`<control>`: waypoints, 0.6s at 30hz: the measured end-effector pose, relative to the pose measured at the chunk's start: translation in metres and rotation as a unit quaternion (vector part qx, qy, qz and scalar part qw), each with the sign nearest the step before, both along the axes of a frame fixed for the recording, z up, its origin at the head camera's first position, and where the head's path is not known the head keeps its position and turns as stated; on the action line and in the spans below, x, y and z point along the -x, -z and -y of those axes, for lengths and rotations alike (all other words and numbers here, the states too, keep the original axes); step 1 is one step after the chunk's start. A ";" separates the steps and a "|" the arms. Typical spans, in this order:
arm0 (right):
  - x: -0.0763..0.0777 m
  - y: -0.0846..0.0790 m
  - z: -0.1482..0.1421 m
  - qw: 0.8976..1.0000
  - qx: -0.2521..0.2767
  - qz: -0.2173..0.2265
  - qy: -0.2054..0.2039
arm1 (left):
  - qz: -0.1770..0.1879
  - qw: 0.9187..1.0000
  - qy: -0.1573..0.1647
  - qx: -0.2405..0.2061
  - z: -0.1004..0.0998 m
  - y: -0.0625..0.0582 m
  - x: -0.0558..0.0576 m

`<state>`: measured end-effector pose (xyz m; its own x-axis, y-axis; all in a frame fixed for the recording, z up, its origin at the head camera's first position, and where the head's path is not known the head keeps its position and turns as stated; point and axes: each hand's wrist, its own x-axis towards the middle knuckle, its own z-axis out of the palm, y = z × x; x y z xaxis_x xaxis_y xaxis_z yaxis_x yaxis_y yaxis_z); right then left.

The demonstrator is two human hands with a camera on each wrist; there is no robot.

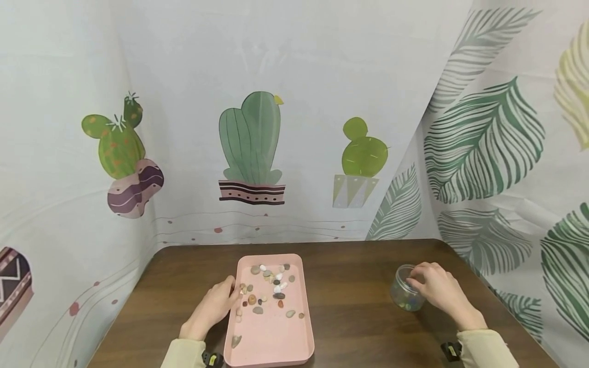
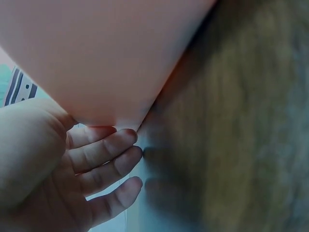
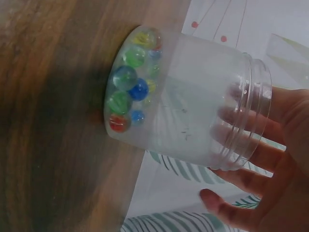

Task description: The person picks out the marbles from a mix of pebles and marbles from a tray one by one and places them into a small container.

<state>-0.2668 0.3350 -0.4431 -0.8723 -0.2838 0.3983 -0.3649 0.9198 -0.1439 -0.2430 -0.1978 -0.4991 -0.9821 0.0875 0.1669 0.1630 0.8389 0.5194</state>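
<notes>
A pink tray (image 1: 271, 347) lies on the table with several small stones inside, one an orange stone (image 1: 280, 303). My left hand (image 1: 214, 306) is at its left side. The left wrist view shows the thumb passing behind the tray wall (image 2: 111, 58) and the fingers outside by its lower edge. To the right stands a clear jar (image 1: 407, 295) with several coloured marbles at its bottom, including a blue marble (image 3: 139, 89). My right hand (image 1: 440, 289) is at the jar's mouth, some fingertips seen through its neck and the outer fingers apart. No marble shows between them.
The brown wooden table (image 1: 354, 306) carries both containers, with bare wood between them. A printed cloth (image 1: 303, 61) hangs behind the table's back edge and along the right side.
</notes>
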 end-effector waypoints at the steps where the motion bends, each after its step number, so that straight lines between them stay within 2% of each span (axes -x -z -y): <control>1: 0.000 0.000 0.000 1.000 0.005 0.013 0.001 | 0.000 1.000 -0.001 0.001 0.000 0.000 0.000; 9: 0.006 -0.004 0.001 0.995 0.013 0.098 0.010 | -0.004 1.000 -0.007 0.002 0.000 -0.003 -0.002; 15: 0.006 -0.006 0.002 0.987 0.010 0.158 0.020 | -0.005 1.000 -0.006 0.005 -0.001 -0.002 -0.003; 18: 0.004 -0.006 0.002 0.984 0.013 0.175 0.019 | -0.004 1.000 -0.007 0.002 -0.001 -0.002 -0.003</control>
